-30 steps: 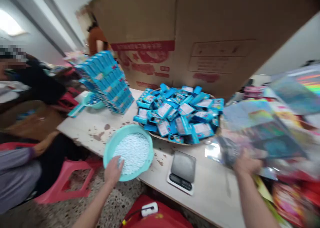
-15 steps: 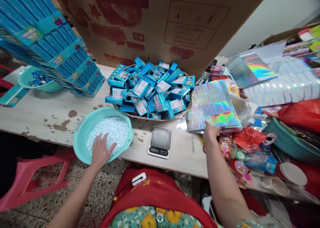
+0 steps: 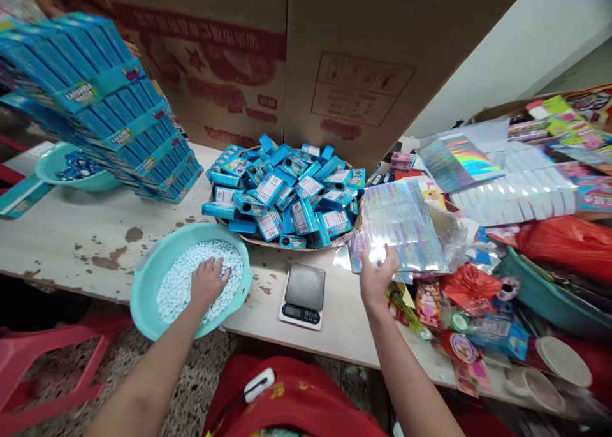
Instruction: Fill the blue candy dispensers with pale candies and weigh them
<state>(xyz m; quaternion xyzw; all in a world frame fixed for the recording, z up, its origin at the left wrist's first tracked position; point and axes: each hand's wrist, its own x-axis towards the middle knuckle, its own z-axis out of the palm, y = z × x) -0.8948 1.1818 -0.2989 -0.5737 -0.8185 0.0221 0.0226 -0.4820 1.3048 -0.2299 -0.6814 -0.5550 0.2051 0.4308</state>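
White pellets (image 3: 174, 289) lay under the left hand (image 3: 208, 285), fingers spread; the right hand (image 3: 377, 279) was at the edge of silvery sheets (image 3: 402, 223), its grip unclear.

The left hand (image 3: 208, 284) lies spread on white pellets (image 3: 178, 282) in a turquoise basin (image 3: 142, 300) jutting over the near edge of the surface (image 3: 351, 322). The right hand (image 3: 377, 277) touches shiny sheets (image 3: 404, 223); whether it grips them is unclear. Between the hands, a scale (image 3: 305, 289) sits by the near edge; behind it, blue boxes (image 3: 287, 191) lie heaped toward the far edge, before a large carton (image 3: 363, 35).
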